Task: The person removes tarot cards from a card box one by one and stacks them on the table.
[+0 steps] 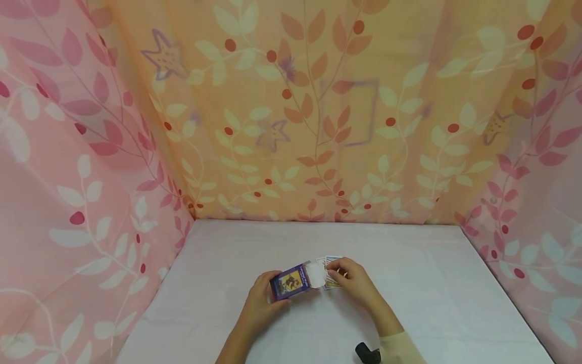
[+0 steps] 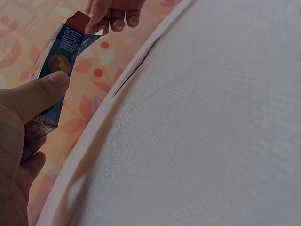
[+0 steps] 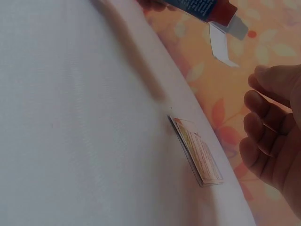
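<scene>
My left hand point(image 1: 260, 306) holds a small blue card box point(image 1: 290, 283), its thumb pressed along the printed side in the left wrist view. The box is tilted off the table, with its end facing right and a white flap point(image 3: 218, 42) folded out. A small stack of cards point(image 3: 197, 151) lies on the white cloth, partly hidden behind the right hand in the head view. My right hand point(image 1: 355, 280) hovers over that stack close to the flap. Its fingers point(image 3: 263, 127) are loosely bent with nothing between them, apart from the box in the right wrist view.
A white cloth covers the table point(image 1: 218, 258). Patterned curtains point(image 1: 273, 151) hang behind it and along both sides. A black device point(image 1: 367, 353) sits by the right sleeve point(image 1: 400, 349).
</scene>
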Demonstrator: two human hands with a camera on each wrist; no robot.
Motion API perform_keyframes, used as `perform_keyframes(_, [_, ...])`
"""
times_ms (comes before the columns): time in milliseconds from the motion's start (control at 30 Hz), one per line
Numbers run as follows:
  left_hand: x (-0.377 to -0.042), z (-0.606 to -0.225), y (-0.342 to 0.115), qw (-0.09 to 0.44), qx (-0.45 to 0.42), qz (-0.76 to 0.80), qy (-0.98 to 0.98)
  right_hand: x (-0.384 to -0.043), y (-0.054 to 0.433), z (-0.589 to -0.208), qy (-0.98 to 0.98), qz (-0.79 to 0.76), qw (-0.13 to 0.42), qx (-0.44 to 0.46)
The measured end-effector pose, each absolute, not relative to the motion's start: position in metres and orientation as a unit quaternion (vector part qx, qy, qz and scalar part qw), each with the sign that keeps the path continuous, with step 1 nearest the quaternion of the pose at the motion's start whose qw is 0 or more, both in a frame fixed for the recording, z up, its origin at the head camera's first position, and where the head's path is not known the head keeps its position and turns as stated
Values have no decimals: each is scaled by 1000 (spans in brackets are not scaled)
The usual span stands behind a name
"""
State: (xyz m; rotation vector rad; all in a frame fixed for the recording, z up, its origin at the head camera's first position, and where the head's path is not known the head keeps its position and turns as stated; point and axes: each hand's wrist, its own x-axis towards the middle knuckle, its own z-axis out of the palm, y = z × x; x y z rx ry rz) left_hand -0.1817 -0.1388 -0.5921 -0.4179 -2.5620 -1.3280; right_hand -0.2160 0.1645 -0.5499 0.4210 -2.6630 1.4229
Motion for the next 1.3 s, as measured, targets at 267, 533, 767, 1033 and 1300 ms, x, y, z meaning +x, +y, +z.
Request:
perform_keyframes(267, [-183, -593, -138, 100, -133, -449, -878, -208, 163, -550, -868, 468, 57, 155])
perform_keyframes(533, [-183, -595, -138, 104, -137, -450, -876, -202, 159, -548, -862, 488, 46, 132])
perform_keyframes(767, [-183, -595, -138, 105, -135, -447, -878, -202, 157, -552, -863, 487, 50, 128])
perform_keyframes(1033, [-182, -596, -138, 103, -137, -445, -879, -200, 150, -552, -857, 495, 54, 131])
perform_keyframes(1300, [-183, -597, -138, 108, -145, -445, -877, -199, 144, -556, -862, 493, 45, 108])
